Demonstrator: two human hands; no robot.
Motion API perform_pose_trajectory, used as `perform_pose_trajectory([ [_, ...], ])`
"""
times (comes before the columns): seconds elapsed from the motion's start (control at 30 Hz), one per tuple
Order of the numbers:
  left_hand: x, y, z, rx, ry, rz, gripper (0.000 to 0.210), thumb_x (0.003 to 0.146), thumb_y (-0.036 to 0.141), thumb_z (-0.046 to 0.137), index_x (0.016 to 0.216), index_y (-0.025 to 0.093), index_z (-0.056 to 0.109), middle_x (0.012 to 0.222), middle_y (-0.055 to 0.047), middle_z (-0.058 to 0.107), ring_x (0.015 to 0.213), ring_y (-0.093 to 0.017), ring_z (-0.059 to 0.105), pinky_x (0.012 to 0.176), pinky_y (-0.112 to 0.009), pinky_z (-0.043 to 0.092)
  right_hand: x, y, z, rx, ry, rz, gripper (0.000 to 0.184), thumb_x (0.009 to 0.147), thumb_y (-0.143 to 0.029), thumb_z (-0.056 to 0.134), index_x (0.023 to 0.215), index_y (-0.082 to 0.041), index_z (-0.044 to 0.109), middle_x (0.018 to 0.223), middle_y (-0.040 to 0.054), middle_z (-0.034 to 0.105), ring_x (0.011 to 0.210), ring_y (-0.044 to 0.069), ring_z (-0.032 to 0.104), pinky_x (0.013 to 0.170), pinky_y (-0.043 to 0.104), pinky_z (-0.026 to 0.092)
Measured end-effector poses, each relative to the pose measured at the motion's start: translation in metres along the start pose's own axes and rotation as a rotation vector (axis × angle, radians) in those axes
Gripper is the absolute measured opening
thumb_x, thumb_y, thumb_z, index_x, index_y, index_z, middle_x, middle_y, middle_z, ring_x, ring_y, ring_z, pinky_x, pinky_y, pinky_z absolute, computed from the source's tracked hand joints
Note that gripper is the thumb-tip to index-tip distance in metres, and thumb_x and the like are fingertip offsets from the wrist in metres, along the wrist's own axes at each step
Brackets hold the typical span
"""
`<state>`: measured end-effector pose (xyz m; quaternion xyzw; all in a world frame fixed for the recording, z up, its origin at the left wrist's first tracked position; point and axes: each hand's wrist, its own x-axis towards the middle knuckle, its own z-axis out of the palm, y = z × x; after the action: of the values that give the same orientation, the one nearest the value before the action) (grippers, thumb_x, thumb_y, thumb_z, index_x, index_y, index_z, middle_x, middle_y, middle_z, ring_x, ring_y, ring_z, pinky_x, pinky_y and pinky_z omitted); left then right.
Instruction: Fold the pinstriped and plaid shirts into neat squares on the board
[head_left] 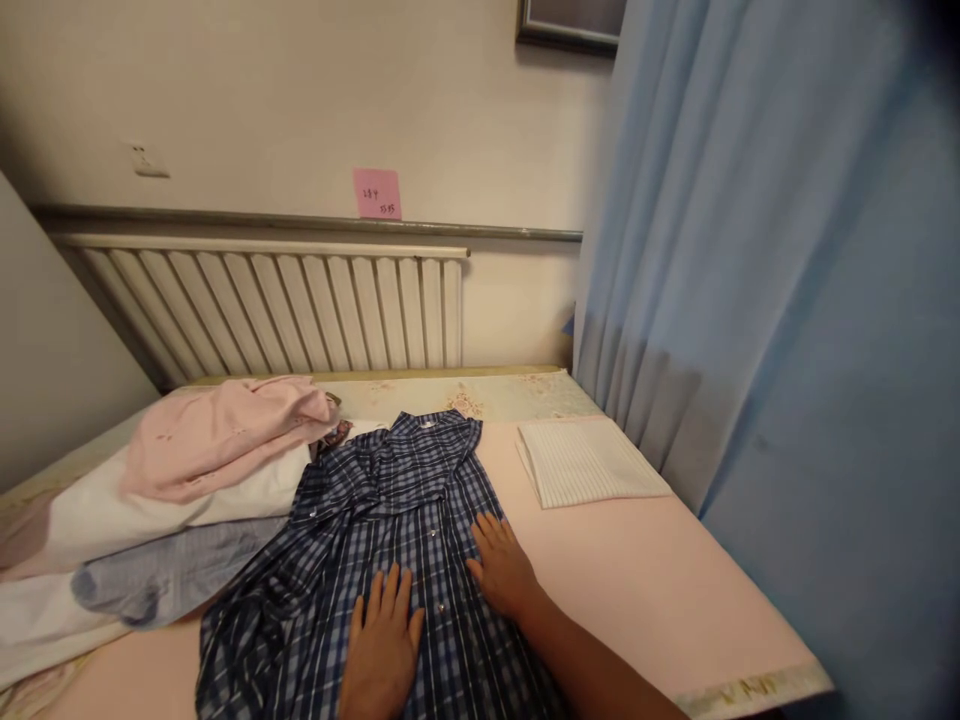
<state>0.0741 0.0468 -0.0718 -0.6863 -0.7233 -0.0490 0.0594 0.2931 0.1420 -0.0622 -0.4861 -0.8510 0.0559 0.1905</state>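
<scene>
A dark blue plaid shirt [390, 540] lies spread front up on the bed, its collar toward the wall and its buttons running down the middle. My left hand [382, 640] rests flat on the lower front of the shirt, fingers spread and pointing away from me. Farther up, at the shirt's right edge, my right hand [499, 565] lies flat with its fingers out. Neither hand grips anything. One sleeve is bunched along the shirt's left side.
Left of the shirt is a heap with a pink garment [225, 440], white cloth and a grey-blue garment [180, 570]. A folded white striped cloth [592, 462] lies at right on the pink bed sheet [637, 570]. A blue curtain [675, 250] borders the right side; a radiator [300, 310] stands behind.
</scene>
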Motion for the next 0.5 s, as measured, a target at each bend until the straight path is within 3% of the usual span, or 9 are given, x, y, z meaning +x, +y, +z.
perform_pose_trajectory([
  [0.23,0.010,0.000,-0.006,-0.006,-0.025,-0.021,0.059,0.092,0.045,0.033,0.145,0.020,0.038,0.156,-0.005,0.030,0.145,-0.031,0.019,0.115,-0.055,0.015,0.014,0.008,0.007,-0.051,0.004,0.057,0.060,0.097,-0.049,0.037,0.145,-0.013,0.039,0.153,0.0103,0.032,0.144,0.026,0.021,0.118,0.044,0.015],
  [0.5,0.011,0.002,-0.009,-0.007,-0.025,-0.031,0.059,0.093,0.046,0.030,0.146,0.020,0.037,0.156,-0.004,0.029,0.145,-0.031,0.020,0.115,-0.056,0.016,0.002,0.007,0.004,-0.078,-0.016,0.059,0.059,0.097,-0.048,0.034,0.145,-0.014,0.039,0.153,0.0101,0.033,0.144,0.025,0.021,0.118,0.043,0.014],
])
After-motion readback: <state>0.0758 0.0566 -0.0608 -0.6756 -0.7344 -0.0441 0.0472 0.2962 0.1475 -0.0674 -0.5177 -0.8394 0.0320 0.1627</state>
